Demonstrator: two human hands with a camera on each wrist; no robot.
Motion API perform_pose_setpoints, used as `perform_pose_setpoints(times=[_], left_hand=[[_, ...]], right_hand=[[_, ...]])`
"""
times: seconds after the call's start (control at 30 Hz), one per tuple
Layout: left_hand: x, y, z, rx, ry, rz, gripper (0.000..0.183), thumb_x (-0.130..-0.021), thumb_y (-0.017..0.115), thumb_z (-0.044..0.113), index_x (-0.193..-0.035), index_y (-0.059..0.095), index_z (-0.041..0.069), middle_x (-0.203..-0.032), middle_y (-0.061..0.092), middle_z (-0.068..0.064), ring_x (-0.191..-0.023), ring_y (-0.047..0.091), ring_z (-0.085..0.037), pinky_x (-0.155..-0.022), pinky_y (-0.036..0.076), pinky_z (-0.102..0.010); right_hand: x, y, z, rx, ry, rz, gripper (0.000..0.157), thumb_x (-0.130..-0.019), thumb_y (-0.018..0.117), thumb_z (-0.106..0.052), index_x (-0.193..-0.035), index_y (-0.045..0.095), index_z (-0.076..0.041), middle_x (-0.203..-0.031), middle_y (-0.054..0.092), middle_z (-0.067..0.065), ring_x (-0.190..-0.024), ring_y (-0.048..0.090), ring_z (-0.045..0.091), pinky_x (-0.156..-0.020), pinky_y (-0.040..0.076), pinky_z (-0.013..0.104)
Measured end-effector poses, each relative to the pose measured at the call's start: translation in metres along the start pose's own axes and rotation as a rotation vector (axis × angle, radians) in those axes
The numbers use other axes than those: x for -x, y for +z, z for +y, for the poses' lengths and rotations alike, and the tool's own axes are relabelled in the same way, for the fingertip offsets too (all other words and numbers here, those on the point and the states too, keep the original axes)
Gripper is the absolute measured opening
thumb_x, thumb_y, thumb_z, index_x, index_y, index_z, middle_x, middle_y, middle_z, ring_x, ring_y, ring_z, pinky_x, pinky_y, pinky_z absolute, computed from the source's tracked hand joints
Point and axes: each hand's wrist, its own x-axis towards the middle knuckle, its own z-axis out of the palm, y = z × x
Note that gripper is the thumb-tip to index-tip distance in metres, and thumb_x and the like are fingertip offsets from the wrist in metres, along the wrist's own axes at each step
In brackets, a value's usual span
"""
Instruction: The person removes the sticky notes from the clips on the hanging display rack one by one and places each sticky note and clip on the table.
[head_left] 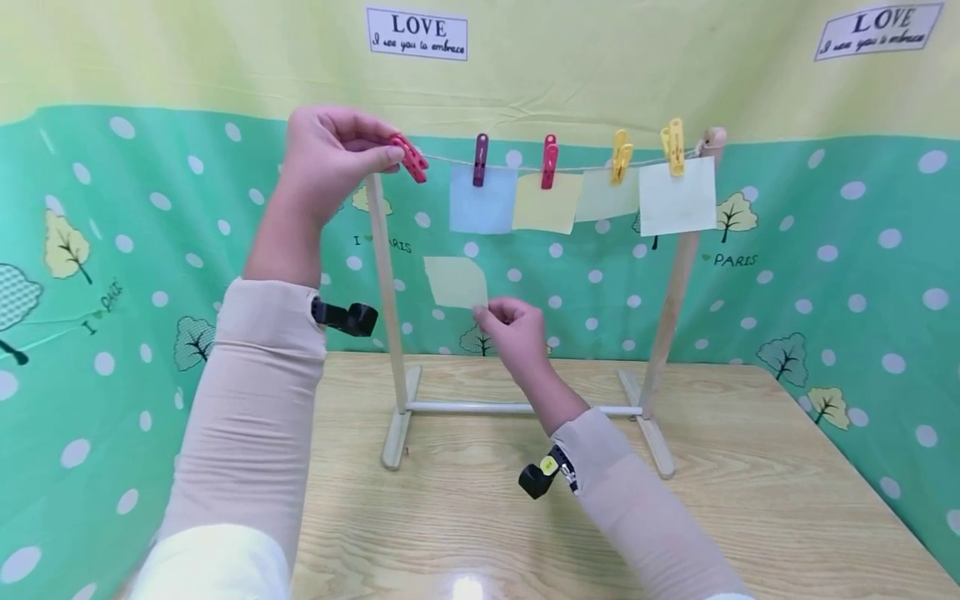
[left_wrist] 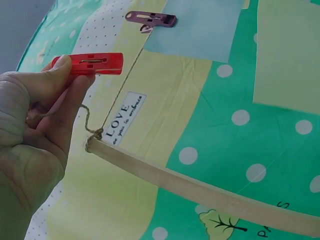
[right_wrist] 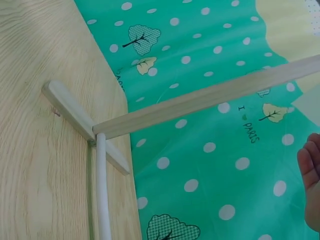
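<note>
Between thumb and fingers, my left hand [head_left: 330, 158] pinches a red clothespin [head_left: 410, 158] near the left end of the string [head_left: 450, 160]. In the left wrist view the same red clothespin [left_wrist: 95, 64] lies level, apart from the string. Lower down, my right hand [head_left: 517, 333] pinches the bottom right corner of a pale yellow paper sheet [head_left: 456, 282], held below the line. Hanging beside it are a blue sheet [head_left: 482, 204] under a purple clothespin [head_left: 480, 160], a yellow sheet [head_left: 547, 207] under a red one, and two pale sheets under yellow clothespins [head_left: 621, 157].
A wooden frame with a left post [head_left: 386, 267], a right post [head_left: 675, 308] and a white crossbar [head_left: 480, 407] stands on the wooden table [head_left: 465, 508]. A dotted green and yellow cloth [head_left: 120, 250] hangs behind and at both sides.
</note>
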Motion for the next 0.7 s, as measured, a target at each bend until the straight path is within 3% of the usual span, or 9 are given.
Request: perform_pose_setpoints(times=[0.5, 0.7], left_hand=[[0.032, -0.006, -0.023, -0.099, 0.027, 0.023, 0.022, -0.078, 0.082, 0.007, -0.097, 0.074, -0.003, -0.09, 0.074, -0.008, -0.081, 0.072, -0.02, -0.079, 0.056, -0.023], [0.042, -0.004, -0.034, -0.077, 0.049, 0.036, 0.023, -0.079, 0.081, 0.005, -0.098, 0.073, -0.004, -0.09, 0.074, -0.008, -0.081, 0.072, -0.019, -0.079, 0.057, -0.023]], right_hand=[[0.017, -0.035, 0.002, -0.026, -0.009, 0.016, 0.015, -0.088, 0.073, -0.016, -0.084, 0.071, -0.002, -0.074, 0.064, 0.007, -0.063, 0.052, 0.016, -0.053, 0.045, 0.022], [0.025, -0.047, 0.0, -0.011, -0.005, 0.029, 0.015, -0.088, 0.073, -0.017, -0.087, 0.072, -0.001, -0.075, 0.065, 0.007, -0.071, 0.057, 0.027, -0.056, 0.047, 0.022]])
